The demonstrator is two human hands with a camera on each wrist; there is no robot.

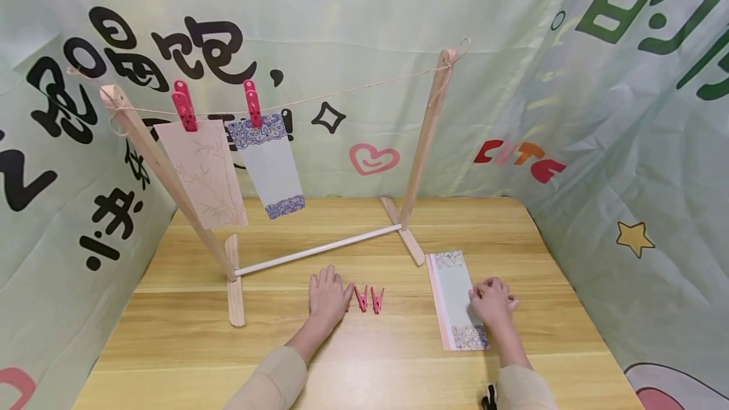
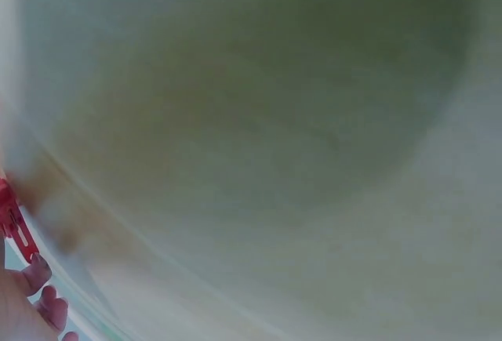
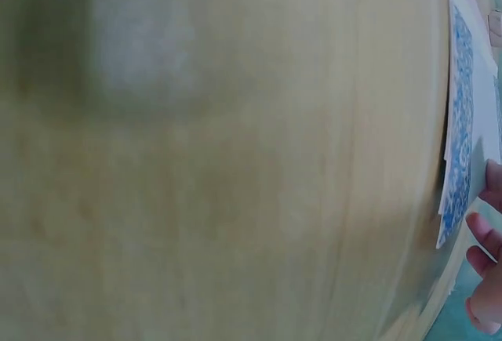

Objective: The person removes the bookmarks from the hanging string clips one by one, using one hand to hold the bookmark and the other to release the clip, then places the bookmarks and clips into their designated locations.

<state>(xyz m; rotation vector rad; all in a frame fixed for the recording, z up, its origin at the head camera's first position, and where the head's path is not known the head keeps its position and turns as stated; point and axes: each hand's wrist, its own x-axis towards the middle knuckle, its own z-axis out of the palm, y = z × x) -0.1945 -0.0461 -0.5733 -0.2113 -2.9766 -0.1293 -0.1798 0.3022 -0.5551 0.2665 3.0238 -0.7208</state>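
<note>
My left hand (image 1: 328,296) rests on the table with its fingers stretched forward. Its thumb lies beside several pink-red clothespins (image 1: 377,300); in the left wrist view the thumb tip meets one clothespin (image 2: 17,219). On the right lies a small stack of paper cards (image 1: 458,299), the top one pale with blue-patterned ends, a pink one showing along its left side. My right hand (image 1: 494,302), fingers curled, pinches the right edge of the top card. Seen from the right wrist, thumb and fingers (image 3: 486,235) are at the edge of this blue-patterned card (image 3: 463,121).
A wooden stand (image 1: 424,144) with a white crossbar (image 1: 319,249) carries a string (image 1: 353,88). From it hang a pink card (image 1: 202,173) and a blue-bordered card (image 1: 267,166), clipped by pink-red clothespins. A black object (image 1: 488,398) lies by the right sleeve.
</note>
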